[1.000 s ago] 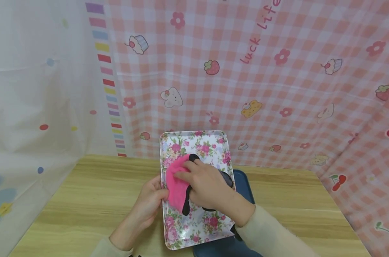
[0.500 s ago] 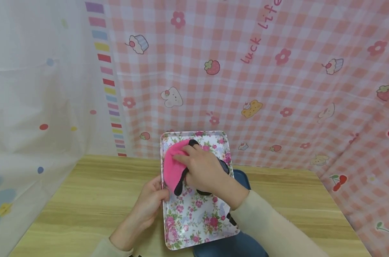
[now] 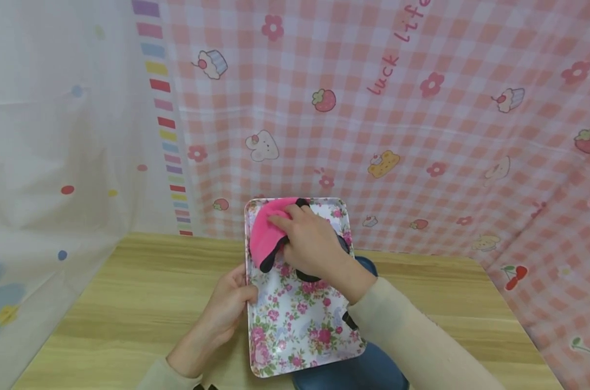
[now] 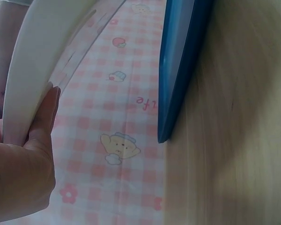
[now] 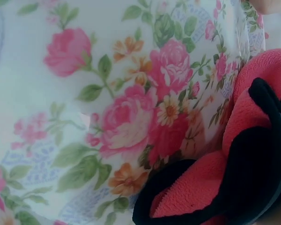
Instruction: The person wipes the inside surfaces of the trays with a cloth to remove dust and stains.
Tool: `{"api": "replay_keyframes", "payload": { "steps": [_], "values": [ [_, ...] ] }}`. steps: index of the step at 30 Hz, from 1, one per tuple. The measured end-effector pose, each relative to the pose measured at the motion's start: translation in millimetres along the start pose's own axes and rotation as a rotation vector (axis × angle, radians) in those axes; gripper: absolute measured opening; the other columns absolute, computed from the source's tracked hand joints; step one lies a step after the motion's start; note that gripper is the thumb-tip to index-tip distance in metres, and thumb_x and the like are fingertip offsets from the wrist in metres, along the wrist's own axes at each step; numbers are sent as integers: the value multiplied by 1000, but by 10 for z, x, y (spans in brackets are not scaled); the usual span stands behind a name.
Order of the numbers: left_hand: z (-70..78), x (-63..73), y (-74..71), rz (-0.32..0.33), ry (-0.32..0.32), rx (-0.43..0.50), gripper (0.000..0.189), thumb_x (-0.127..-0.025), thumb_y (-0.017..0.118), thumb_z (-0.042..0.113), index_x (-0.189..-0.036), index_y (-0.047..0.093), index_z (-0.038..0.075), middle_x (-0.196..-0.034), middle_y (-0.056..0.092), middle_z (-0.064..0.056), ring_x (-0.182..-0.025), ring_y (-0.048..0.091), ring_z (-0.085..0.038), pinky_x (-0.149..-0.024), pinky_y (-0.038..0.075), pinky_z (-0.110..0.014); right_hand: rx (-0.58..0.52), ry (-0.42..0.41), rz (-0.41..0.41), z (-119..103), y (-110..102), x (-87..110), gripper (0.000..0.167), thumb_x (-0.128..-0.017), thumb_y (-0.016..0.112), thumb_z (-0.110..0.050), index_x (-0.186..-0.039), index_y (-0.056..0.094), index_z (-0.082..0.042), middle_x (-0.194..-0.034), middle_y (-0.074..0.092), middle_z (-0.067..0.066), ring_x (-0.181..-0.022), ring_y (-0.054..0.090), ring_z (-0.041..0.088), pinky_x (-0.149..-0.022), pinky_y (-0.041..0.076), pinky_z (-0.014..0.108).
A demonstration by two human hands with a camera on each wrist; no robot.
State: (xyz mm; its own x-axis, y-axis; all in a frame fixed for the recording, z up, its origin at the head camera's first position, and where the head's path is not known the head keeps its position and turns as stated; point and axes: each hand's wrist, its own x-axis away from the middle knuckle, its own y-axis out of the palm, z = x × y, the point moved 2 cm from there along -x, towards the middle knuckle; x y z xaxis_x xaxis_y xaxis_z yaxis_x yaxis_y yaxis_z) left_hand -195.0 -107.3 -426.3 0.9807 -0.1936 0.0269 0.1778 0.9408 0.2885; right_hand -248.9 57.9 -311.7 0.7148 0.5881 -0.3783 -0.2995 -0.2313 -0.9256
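Note:
A white tray printed with pink roses [image 3: 302,333] is tilted up off the table. My left hand [image 3: 224,309] grips its left edge, thumb over the rim and fingers behind; in the left wrist view the tray's plain pale underside [image 4: 35,65] faces the camera. On the tray's upper part, my right hand [image 3: 314,241] holds a bunched pink cloth [image 3: 266,230] with black edging against the surface. In the right wrist view the cloth's folds [image 5: 192,190] touch the flowered face [image 5: 84,112]. The right palm side is hidden.
Behind and below the flowered tray, a dark blue tray [image 3: 355,371] lies on the wooden table [image 3: 143,303], partly covered. A pink checked curtain [image 3: 353,135] hangs at the table's far edge, and a white curtain [image 3: 56,141] hangs to the left.
My right hand has slid the pink cloth upward over the flowered tray toward its top edge. The left hand and the tray have stayed almost in place.

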Motion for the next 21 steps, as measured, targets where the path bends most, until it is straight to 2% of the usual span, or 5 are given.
{"api": "replay_keyframes", "payload": {
  "steps": [2,9,14,21],
  "values": [
    [5,-4,-3,5,-3,0,82,-69,47,-15,-151,46,-5,-134,65,-23,-109,69,-24,-89,58,-32,-8,17,-3,15,-6,6,58,-81,70,-5,-138,70,-16,-128,67,15,-110,62,30,-75,57,39],
    [2,-10,-16,6,-8,9,83,-69,46,-15,-152,45,-5,-134,65,-23,-111,68,-25,-91,58,-33,-29,57,-36,42,-22,52,59,-84,67,-6,-142,66,-18,-132,65,14,-110,61,31,-71,54,39],
    [17,-2,-23,7,-2,26,83,-69,46,-15,-152,44,-7,-134,65,-24,-110,69,-26,-91,58,-34,-51,63,-58,53,-26,105,59,-85,65,-7,-143,65,-16,-136,63,15,-112,61,32,-75,56,41],
    [39,10,-30,23,-8,44,83,-69,46,-15,-152,43,-8,-131,67,-24,-105,71,-27,-87,60,-34,-87,73,-97,67,-2,255,57,-87,63,-6,-143,65,-16,-137,63,15,-115,60,32,-75,54,41]
  ]
}}
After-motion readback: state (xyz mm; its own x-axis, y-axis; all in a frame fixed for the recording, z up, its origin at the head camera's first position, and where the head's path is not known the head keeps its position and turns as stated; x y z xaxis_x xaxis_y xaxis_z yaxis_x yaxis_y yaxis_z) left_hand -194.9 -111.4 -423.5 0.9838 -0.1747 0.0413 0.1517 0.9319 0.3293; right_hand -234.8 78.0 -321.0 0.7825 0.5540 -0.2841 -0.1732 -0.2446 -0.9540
